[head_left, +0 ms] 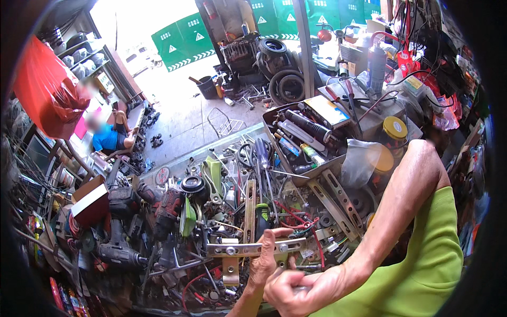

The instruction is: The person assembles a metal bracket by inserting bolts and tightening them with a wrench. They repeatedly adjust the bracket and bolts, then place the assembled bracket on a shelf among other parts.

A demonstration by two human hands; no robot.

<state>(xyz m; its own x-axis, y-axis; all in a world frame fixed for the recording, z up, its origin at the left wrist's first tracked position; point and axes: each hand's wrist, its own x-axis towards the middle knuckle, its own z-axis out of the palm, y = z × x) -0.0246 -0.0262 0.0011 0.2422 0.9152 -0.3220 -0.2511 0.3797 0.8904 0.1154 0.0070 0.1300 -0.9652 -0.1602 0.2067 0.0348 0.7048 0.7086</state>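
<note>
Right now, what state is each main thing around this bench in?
Slotted metal bracket: bolted together
Left hand: gripping that bracket
Right hand: closed around a grey object, mostly hidden
Tool tray: open, loaded
Yellow-lidded jar: lid on
Red plastic bag: hanging
Cordless drill: lying untouched
Black bucket: upright, stick poking out

Black-and-red plastic power drill (pixel 168 208) blocked leftward passage. Air above silvery slotted metal bar (pixel 245 249), left end, was open.

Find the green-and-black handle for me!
In the head view, the green-and-black handle is below centre, right of a slotted bar and above the left hand.
</note>
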